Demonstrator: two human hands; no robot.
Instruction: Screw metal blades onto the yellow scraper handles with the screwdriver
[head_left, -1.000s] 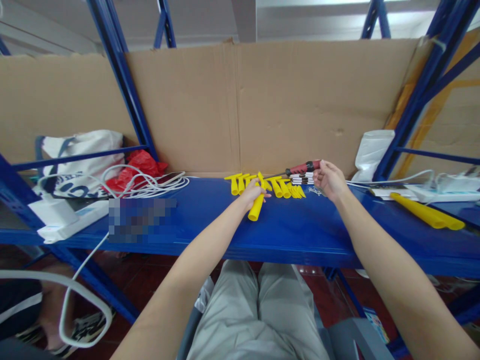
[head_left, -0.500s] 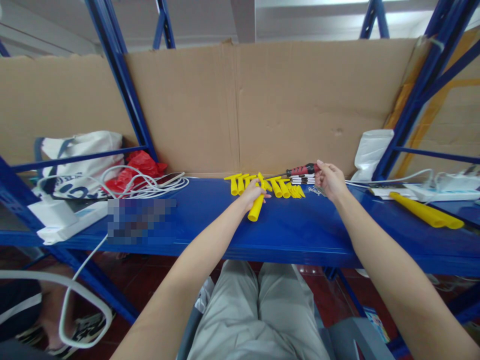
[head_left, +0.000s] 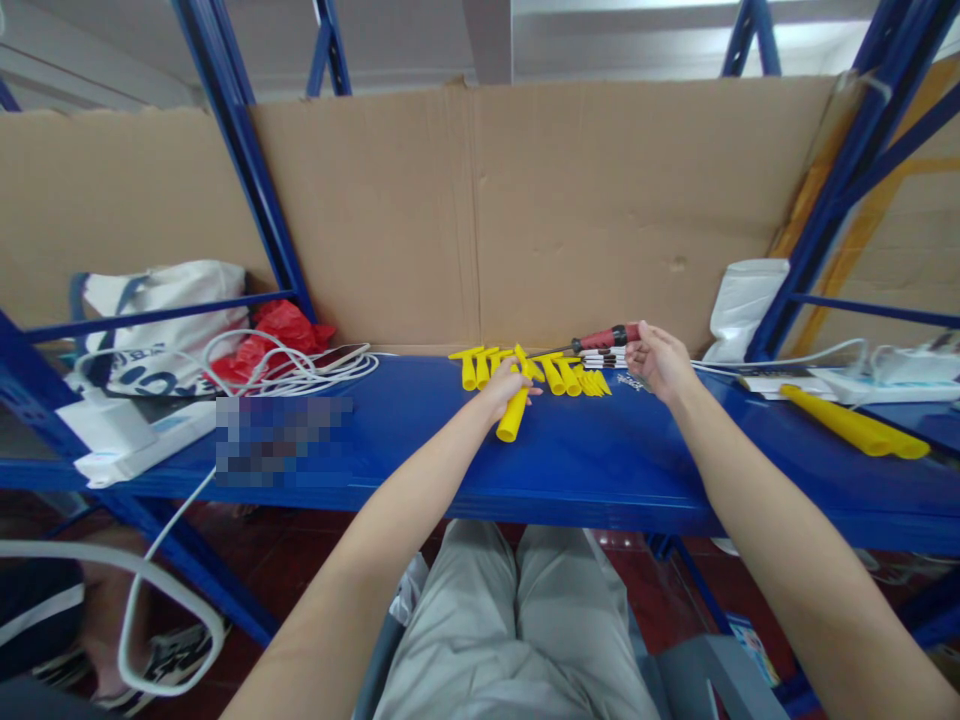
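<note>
My left hand is closed around a yellow T-shaped piece with a hollow tube, whose round open end points toward me. In my right hand is the handle end of a red and black screwdriver. Its thin shaft runs left to the crosspiece at the top of the held yellow piece; the tip itself is too small to make out. More yellow T-shaped pieces lie on both sides of my left hand. Several small pointed yellow parts lie beside them, below a stack of white and black sticks.
Yellow tubes lie on the blue shelf at right, near a white power strip. To the left are coiled white cables, a red plastic bag and a cloth bag. Cardboard stands behind.
The fingers of my right hand have shifted slightly back and loosened on the screwdriver handle, baring more of its end. My left hand and the yellow piece look unmoved.
</note>
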